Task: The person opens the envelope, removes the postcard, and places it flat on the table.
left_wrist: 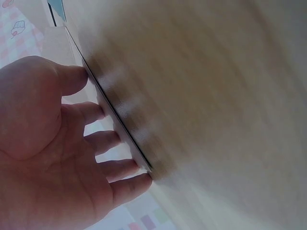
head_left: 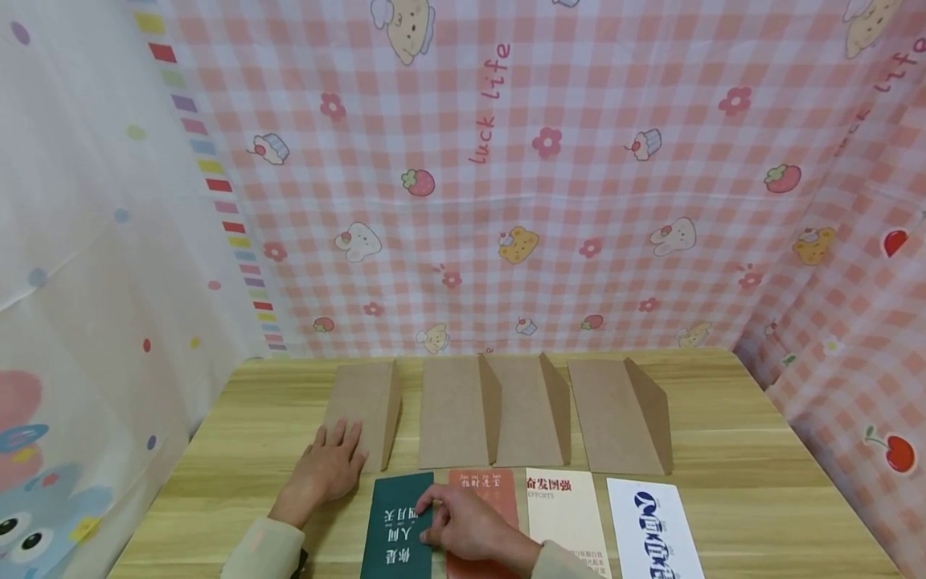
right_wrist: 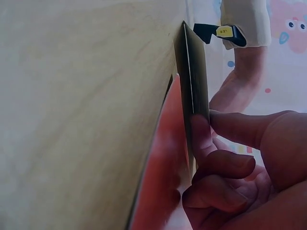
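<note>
My left hand (head_left: 329,469) rests with straight, spread fingers on the lower part of the leftmost brown paper envelope (head_left: 362,396). In the left wrist view, its fingertips touch the envelope's thin edge near the wooden surface. With thumb and index finger, my right hand (head_left: 472,527) pinches the right edge of a dark green card (head_left: 383,519) printed with white characters. The right wrist view shows that card (right_wrist: 197,72) edge-on between thumb and finger, the other fingers curled. Partly under my right hand lies an orange-red card (head_left: 499,490).
Right of the orange-red card lie a cream card (head_left: 564,515) with red print and a white card (head_left: 651,523) with blue print. More brown envelopes (head_left: 450,410) stretch along the back of the wooden table (head_left: 723,434), flaps raised on their right sides. Patterned cloth (head_left: 593,201) hangs behind.
</note>
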Available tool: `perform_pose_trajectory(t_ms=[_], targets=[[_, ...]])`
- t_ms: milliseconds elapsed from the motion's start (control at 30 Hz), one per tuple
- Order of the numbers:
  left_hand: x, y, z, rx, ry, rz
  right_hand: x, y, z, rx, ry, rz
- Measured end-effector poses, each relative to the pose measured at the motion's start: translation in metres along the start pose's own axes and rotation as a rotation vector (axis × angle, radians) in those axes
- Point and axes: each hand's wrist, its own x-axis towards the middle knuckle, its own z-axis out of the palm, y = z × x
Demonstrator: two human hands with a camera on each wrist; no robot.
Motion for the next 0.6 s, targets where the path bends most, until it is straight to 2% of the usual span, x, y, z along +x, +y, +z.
perform_pose_trajectory(t_ms=[600], targets=[[-0.0012, -0.0001, -0.0015, -0.015, 0.002, -0.001, -0.0008, -0.0028, 0.0003, -0.038, 0.011, 0.038]])
